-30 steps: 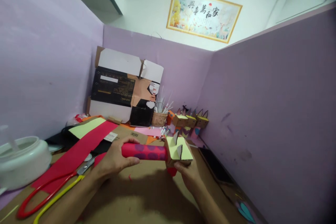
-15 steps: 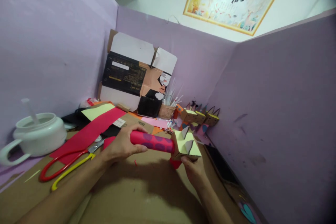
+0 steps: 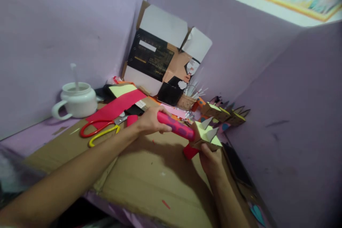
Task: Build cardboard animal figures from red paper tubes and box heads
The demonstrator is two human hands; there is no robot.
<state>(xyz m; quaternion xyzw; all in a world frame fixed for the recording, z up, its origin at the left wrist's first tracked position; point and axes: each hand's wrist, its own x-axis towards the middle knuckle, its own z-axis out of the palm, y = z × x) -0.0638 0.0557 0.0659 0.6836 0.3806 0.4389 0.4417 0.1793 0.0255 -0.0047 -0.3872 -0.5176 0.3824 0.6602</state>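
Observation:
My left hand (image 3: 149, 121) is wrapped round one end of a pink paper tube with purple spots (image 3: 176, 128). The tube's other end meets a small cardboard box with a yellow-green top and pointed grey ears (image 3: 207, 135). My right hand (image 3: 211, 160) grips that box from below, fingers closed. A red paper piece (image 3: 190, 151) hangs under the box. Both hands hover above a sheet of brown cardboard (image 3: 149, 181).
Red and yellow scissors (image 3: 100, 130) lie on red paper (image 3: 117, 107) at the left. A white mug-like pot (image 3: 76, 99) stands by the left wall. A folded carton (image 3: 162, 57), a small basket (image 3: 185, 101) and several similar eared boxes (image 3: 227, 114) line the back.
The camera has swung left and down and tilted. My hands keep hold of the tube and box, which have moved slightly right and farther from me.

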